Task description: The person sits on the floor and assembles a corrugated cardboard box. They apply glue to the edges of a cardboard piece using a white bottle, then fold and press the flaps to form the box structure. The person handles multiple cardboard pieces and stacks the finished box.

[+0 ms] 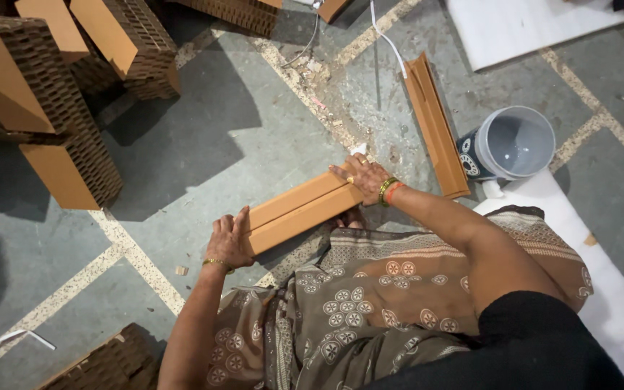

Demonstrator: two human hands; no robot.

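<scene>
A long folded brown cardboard strip [297, 211] lies on the grey floor in front of my knees, running from lower left to upper right. My left hand [229, 240] grips its near end, fingers curled over the edge. My right hand [362, 178] presses flat on its far end, wearing rings and bangles. A second folded cardboard strip [436, 126] lies on the floor just beyond my right hand, apart from it.
Stacks of brown honeycomb cardboard blocks [52, 108] stand at the upper left, another block [110, 365] at the bottom left. A grey bucket [510, 143] sits right of the second strip. White foam sheets [601, 282] lie at right and top right. A white cord [388, 40] crosses the floor.
</scene>
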